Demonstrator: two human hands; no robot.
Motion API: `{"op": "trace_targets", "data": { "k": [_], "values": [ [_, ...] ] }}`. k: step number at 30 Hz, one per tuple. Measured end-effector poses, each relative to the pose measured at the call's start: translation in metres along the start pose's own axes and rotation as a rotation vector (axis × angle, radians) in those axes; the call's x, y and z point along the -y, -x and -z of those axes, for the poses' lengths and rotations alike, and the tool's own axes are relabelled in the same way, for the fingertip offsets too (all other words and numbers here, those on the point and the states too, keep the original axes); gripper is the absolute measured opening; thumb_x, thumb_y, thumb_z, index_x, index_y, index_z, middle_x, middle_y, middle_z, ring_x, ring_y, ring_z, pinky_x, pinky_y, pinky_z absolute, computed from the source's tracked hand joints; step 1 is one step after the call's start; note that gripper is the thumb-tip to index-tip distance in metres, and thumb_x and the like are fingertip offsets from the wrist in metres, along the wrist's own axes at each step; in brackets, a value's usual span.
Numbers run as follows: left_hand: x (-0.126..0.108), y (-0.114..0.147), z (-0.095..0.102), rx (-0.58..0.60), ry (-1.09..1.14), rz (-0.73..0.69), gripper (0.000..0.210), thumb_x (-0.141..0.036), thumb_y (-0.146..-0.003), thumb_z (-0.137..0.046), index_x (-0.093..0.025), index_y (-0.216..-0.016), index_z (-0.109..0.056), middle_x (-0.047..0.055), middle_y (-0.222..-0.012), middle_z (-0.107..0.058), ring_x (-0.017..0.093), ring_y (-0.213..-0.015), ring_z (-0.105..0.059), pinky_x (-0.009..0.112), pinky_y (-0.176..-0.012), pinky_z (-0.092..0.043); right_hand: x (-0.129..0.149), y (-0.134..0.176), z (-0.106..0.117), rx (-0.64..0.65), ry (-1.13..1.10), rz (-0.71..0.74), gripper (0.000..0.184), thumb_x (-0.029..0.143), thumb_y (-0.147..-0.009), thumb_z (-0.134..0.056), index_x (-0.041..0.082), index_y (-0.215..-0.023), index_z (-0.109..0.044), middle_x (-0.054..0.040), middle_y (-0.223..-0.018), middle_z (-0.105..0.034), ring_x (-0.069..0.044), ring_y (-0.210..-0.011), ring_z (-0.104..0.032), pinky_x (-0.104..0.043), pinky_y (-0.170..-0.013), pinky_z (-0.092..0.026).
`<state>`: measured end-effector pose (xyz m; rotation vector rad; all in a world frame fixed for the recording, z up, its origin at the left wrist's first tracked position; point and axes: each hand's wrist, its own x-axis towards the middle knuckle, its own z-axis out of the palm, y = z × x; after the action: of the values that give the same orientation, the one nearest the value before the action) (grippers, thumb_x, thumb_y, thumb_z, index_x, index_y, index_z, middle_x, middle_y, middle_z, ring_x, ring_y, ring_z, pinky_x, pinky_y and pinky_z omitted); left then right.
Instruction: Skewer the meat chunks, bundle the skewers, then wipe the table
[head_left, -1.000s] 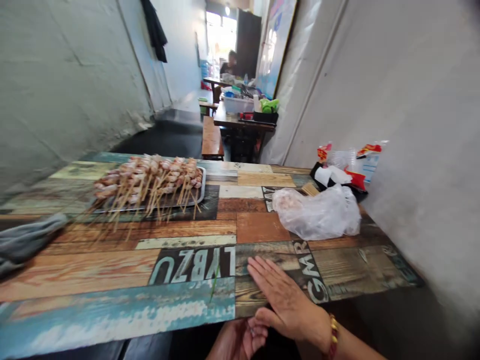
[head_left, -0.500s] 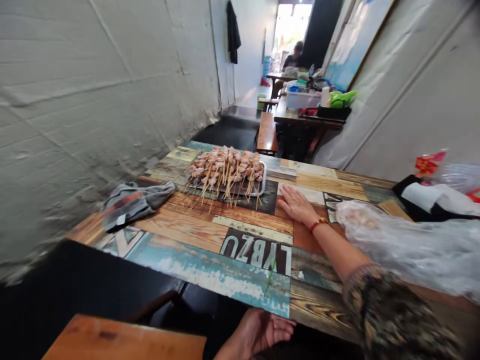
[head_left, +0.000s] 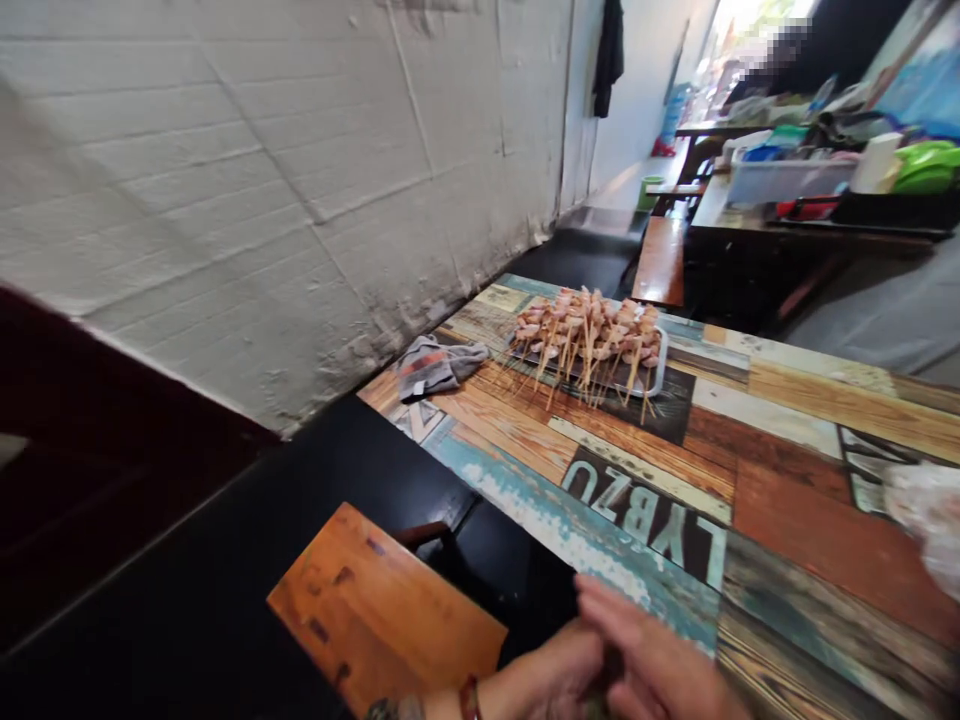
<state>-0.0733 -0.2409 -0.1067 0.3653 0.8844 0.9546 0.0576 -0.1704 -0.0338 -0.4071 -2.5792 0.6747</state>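
Note:
Both my hands meet at the bottom of the view, by the near edge of the table. My left hand, with a reddish bracelet at the wrist, comes in from the left and lies against the other hand; its fingers are hidden. Its neighbour, my right hand, has its fingers stretched out over it, slightly blurred. A small dark gap shows between the palms, and I cannot make out anything in it. Farther back, raw meat skewers are heaped on a metal tray, their sticks pointing towards me.
A grey cloth lies at the table's left end. On the right is a clear plastic bag. A wooden stool stands at the lower left, beside the wall. A bench and a loaded table are behind.
My right hand has left the tabletop and come back to my left hand. The green scrap near the table's edge no longer shows there. My view has turned left.

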Motion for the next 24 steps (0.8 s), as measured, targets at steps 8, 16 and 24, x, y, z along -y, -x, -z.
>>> {"op": "trace_targets", "data": {
  "k": [8,16,24],
  "values": [
    [-0.177,0.071,0.074,-0.554,-0.372,-0.395,0.039,-0.054,-0.082,-0.057,-0.016,-0.075,-0.061,-0.003,-0.054,-0.053,0.007,-0.042,-0.039,0.019,-0.044,-0.026,-0.087,0.070,0.044,-0.394,0.162,-0.490,0.043,0.050,-0.091,-0.050,0.028,-0.126,-0.060,-0.0092,-0.111,-0.073,-0.030,-0.088,-0.073,-0.046,-0.073,-0.063],
    [-0.339,0.026,0.157,-1.169,-1.431,-0.675,0.061,-0.038,-0.076,-0.067,-0.012,-0.129,-0.052,0.019,-0.142,-0.048,0.030,-0.130,-0.043,0.043,-0.109,-0.032,-0.083,0.065,0.028,-0.364,0.284,-0.523,0.048,0.054,-0.093,-0.046,0.024,-0.129,-0.055,-0.0098,-0.112,-0.070,-0.025,-0.090,-0.071,-0.040,-0.075,-0.062],
    [-0.302,0.040,0.174,-1.254,-1.769,-0.447,0.041,-0.032,-0.086,-0.052,-0.019,-0.125,-0.055,0.013,-0.135,-0.053,0.031,-0.125,-0.045,0.043,-0.104,-0.034,-0.077,0.062,0.031,-0.392,0.319,-0.456,0.044,0.049,-0.096,-0.043,0.023,-0.129,-0.055,-0.0091,-0.118,-0.069,-0.025,-0.100,-0.069,-0.043,-0.089,-0.058]
  ]
}}
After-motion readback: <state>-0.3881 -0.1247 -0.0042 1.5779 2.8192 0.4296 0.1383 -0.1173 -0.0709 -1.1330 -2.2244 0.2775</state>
